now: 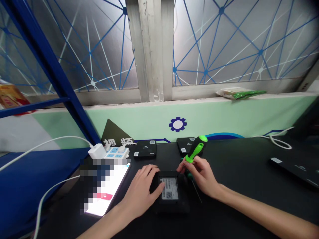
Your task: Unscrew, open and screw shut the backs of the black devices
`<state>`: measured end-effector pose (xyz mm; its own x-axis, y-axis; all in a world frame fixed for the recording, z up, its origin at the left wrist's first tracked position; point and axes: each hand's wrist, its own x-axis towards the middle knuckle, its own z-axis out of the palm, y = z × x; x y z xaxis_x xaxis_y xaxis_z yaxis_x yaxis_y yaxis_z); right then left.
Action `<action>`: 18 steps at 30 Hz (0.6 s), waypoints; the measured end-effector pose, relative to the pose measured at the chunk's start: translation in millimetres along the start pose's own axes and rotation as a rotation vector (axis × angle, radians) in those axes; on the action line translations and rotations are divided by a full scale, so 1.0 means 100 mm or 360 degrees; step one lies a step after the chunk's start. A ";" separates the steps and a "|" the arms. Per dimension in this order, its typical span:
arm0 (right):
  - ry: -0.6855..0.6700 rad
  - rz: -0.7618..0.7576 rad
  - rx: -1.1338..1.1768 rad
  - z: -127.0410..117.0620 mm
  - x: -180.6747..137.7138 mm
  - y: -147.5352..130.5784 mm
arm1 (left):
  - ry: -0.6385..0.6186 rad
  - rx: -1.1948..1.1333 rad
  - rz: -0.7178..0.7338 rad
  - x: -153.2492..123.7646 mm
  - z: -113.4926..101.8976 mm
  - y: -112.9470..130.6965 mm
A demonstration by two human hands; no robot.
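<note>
A black set-top box (pixel 174 207) lies label side up on the dark table in front of me. My left hand (pixel 143 184) grips its left side, the thumb resting on the white label and the fingers at the far left edge. In my right hand (pixel 203 176) is a black and bright green screwdriver (pixel 196 148), pinched just below the handle. Its handle tilts up to the right, and its shaft slants down toward the far right part of the box. Whether the tip touches a screw cannot be made out. A second screwdriver (pixel 190 175), dark green, lies partly hidden under my right hand.
Two more black boxes stand at the back, one box (pixel 145 149) left and another box (pixel 183 144) behind the screwdriver. A further black device (pixel 296 171) lies far right. To the left are a lit tablet or phone (pixel 109 191), a power strip (pixel 116 152) and white cables (pixel 40 202).
</note>
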<state>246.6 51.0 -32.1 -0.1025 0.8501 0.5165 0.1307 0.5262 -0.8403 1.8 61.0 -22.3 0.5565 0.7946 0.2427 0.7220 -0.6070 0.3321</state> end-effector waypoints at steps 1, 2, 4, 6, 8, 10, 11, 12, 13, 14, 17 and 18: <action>-0.0014 -0.0005 -0.0007 0.00 0.00 0.00 | 0.0001 -0.0001 -0.0003 0.00 0.00 0.00; -0.0025 -0.0010 -0.0008 -0.01 0.01 0.00 | 0.0005 -0.0006 -0.0002 0.00 0.00 -0.01; -0.0046 -0.0012 -0.0001 -0.01 0.01 -0.01 | 0.0003 -0.0020 0.0001 -0.01 0.00 -0.02; -0.0070 -0.0011 0.0010 0.00 0.02 -0.02 | -0.0007 -0.0026 0.0001 -0.01 0.01 -0.03; -0.0101 0.0003 -0.0013 0.01 0.02 -0.04 | -0.0014 -0.0019 -0.0005 -0.01 0.01 -0.03; -0.0127 0.0007 -0.0112 0.01 0.04 -0.05 | -0.0022 -0.0011 -0.0011 -0.01 0.01 -0.03; -0.0127 -0.0005 -0.0186 0.01 0.05 -0.05 | -0.0029 -0.0013 -0.0013 -0.01 0.01 -0.03; -0.0118 -0.0026 -0.0255 0.02 0.06 -0.05 | -0.0037 -0.0018 -0.0017 -0.01 0.01 -0.03; -0.0108 -0.0046 -0.0305 0.02 0.07 -0.06 | -0.0047 -0.0026 -0.0021 -0.01 0.01 -0.02; -0.0099 -0.0057 -0.0329 0.02 0.08 -0.05 | -0.0056 -0.0034 -0.0027 -0.01 0.02 -0.03; -0.0084 -0.0023 -0.0291 0.03 0.10 -0.04 | -0.0080 -0.0036 -0.0037 -0.02 0.03 -0.04; -0.0083 0.0007 -0.0239 0.04 0.10 -0.03 | -0.0089 -0.0033 -0.0040 -0.03 0.03 -0.06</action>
